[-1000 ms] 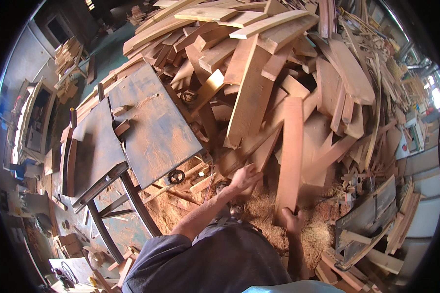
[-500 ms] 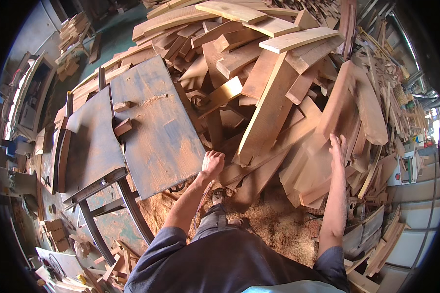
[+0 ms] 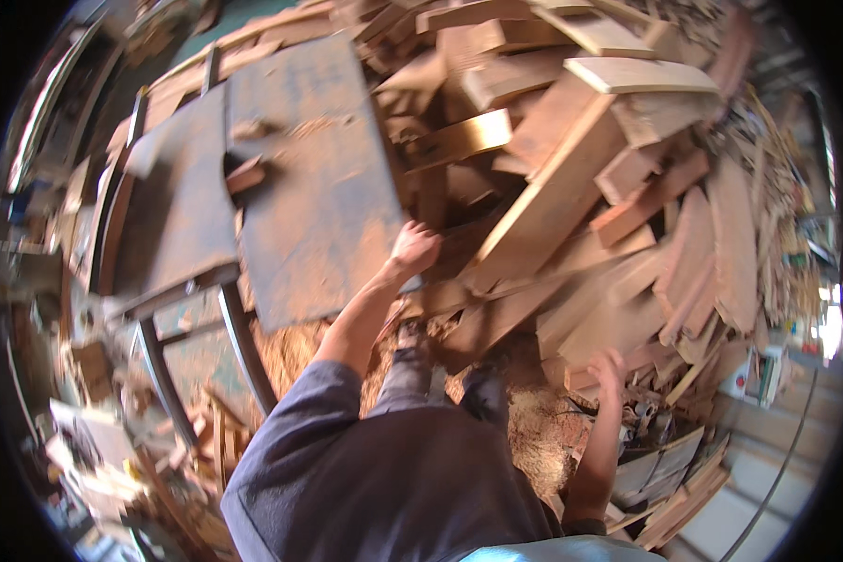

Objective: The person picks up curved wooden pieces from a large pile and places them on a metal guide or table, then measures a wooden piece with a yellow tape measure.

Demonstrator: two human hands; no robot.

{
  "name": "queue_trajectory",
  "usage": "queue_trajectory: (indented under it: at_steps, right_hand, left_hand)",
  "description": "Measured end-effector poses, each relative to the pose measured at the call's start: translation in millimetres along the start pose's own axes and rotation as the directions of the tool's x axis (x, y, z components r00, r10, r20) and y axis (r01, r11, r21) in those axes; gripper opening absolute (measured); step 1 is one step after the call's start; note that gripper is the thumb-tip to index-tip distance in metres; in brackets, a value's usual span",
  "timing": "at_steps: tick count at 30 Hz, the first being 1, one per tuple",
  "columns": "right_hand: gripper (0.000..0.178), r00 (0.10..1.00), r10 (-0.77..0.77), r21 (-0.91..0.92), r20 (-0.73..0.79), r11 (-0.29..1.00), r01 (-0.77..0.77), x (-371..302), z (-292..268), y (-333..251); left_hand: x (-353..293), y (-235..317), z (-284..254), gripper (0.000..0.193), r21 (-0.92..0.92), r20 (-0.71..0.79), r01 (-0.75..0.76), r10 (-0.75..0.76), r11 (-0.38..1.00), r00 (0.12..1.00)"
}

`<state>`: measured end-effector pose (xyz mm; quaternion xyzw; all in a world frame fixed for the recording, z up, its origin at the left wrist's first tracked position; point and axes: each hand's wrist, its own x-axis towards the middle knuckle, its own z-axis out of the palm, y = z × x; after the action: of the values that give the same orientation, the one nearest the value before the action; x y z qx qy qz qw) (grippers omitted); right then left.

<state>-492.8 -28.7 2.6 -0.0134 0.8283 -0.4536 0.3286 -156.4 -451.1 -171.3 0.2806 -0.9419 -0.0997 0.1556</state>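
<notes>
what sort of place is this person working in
Most likely a woodworking shop: there is a large heap of rough brown wooden boards, a wide, flat grey worktable streaked with wood dust, and loose tan sawdust underfoot.

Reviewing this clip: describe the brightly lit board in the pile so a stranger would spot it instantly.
Find the wide, dusty grey tabletop left of centre, with the left hand by its right edge. Beyond that hand, in the wood pile right of the tabletop, lies the board. Its glowing golden face sets it apart from duller brown boards nearby.
</notes>
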Motion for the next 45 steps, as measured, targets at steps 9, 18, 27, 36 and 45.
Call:
queue_trajectory:
  at_steps: [9, 18, 27, 36, 45]
  right_hand:
    - [0.037, 0.977, -0.19, -0.046, 0.101, 0.98, 0.195, 42.8, 50.2, -96.6]
    - [0.03, 0.562, -0.794, -0.42, 0.231, 0.44, 0.794, 141.3, 139.0, -348.1]
    - [0.032, 0.219, -0.857, -0.687, 0.466, -0.195, 0.7, 313.6, 294.4, -541.5]
    - [0.06, 0.528, -0.737, -0.906, 0.422, -0.356, 0.228, 429.1, 388.2, -578.1]
    - [0.025, 0.411, -0.614, -0.739, 0.674, -0.569, 0.361, 393.9, 354.7, -635.1]
  left_hand:
    - [48.7, -33.1, -3.8, 0.014, 0.02, 0.074, 0.176, -0.177, 0.984, 0.981]
    - [77.3, -61.9, -11.9, 0.013, 0.018, 0.062, 0.255, -0.256, 0.967, 0.965]
    - [90.2, -54.1, -30.1, 0.018, -0.05, 0.051, 0.361, -0.358, 0.931, 0.932]
    - [97.0, -56.5, -32.8, 0.017, -0.029, 0.113, 0.394, -0.388, 0.919, 0.915]
    - [94.5, -56.6, -34.4, 0.018, -0.038, 0.13, 0.414, -0.406, 0.909, 0.904]
